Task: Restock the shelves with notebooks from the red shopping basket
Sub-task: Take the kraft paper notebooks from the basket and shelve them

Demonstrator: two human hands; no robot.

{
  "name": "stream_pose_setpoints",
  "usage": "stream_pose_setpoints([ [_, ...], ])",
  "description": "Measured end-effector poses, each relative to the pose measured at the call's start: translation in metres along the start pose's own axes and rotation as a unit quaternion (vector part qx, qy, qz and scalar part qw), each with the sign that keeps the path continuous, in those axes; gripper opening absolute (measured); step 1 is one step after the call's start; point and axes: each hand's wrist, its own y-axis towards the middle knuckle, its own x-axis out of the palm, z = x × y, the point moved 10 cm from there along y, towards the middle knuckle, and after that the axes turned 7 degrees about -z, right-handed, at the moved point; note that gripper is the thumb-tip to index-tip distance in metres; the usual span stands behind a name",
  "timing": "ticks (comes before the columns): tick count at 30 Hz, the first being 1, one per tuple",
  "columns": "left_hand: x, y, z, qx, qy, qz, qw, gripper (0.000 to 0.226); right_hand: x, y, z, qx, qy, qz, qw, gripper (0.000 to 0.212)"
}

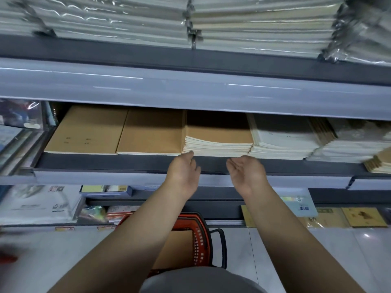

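Observation:
A tall stack of brown-covered notebooks (218,136) lies on the middle shelf (110,162), with two lower brown notebook piles (118,130) to its left. My left hand (184,172) reaches up with relaxed fingers, its fingertips at the stack's lower left corner. My right hand (247,174) is held palm-inward just below the stack's front edge, fingers straight, holding nothing. The red shopping basket (198,235) stands on the floor between my forearms, with a brown notebook (177,248) inside; much of it is hidden by my left arm.
White notebook stacks (283,142) sit to the right of the brown stack, and more brown ones (378,163) at the far right. The upper shelf holds plastic-wrapped paper packs (118,20). Lower shelves carry assorted stationery (40,204). The floor is pale tile (296,261).

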Motion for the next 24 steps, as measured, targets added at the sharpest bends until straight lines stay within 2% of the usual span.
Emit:
stream_pose_setpoints([
  [3, 0.018, 0.011, 0.015, -0.033, -0.102, -0.053, 0.993, 0.046, 0.019, 0.003, -0.007, 0.043, 0.087, -0.031, 0.995, 0.026],
  [6, 0.022, 0.02, 0.022, -0.055, -0.141, -0.065, 0.986, 0.046, 0.028, -0.003, -0.018, 0.046, 0.092, -0.017, 0.995, 0.045],
  [10, 0.023, 0.019, 0.021, -0.059, -0.163, -0.083, 0.981, 0.047, 0.028, -0.009, -0.019, 0.063, 0.084, -0.027, 0.994, 0.051],
  [16, 0.021, 0.016, -0.003, -0.082, -0.163, -0.062, 0.981, 0.072, -0.016, -0.012, -0.049, 0.069, 0.129, -0.031, 0.989, 0.049],
  [19, 0.032, 0.014, -0.007, -0.07, -0.174, -0.038, 0.982, 0.083, -0.039, 0.002, -0.074, 0.056, 0.121, -0.001, 0.991, 0.052],
  [22, 0.043, 0.017, -0.003, -0.08, -0.187, -0.045, 0.978, 0.08, -0.043, 0.012, -0.089, 0.05, 0.097, 0.022, 0.994, 0.057],
  [24, 0.046, 0.018, 0.002, -0.082, -0.189, -0.046, 0.977, 0.066, -0.039, 0.014, -0.095, 0.049, 0.086, 0.031, 0.995, 0.058],
])
